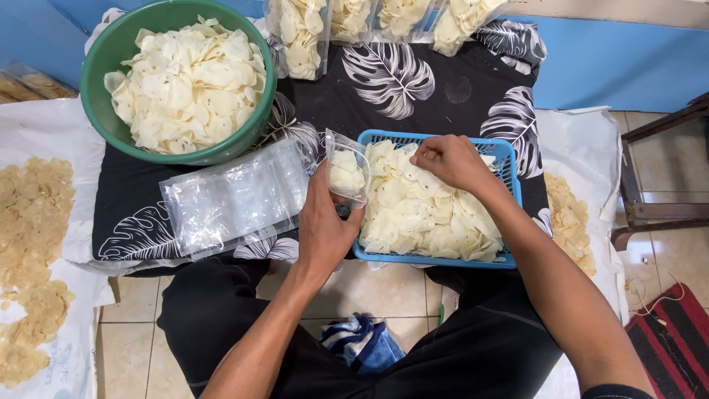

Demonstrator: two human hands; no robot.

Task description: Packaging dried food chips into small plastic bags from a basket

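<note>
Partly filled clear bag, pale chips

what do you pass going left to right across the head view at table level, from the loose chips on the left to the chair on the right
golden chips on white sheet → stack of clear plastic bags → left hand holding a partly filled bag → blue basket of pale chips with right hand in it → golden chips at right → chair frame
</note>
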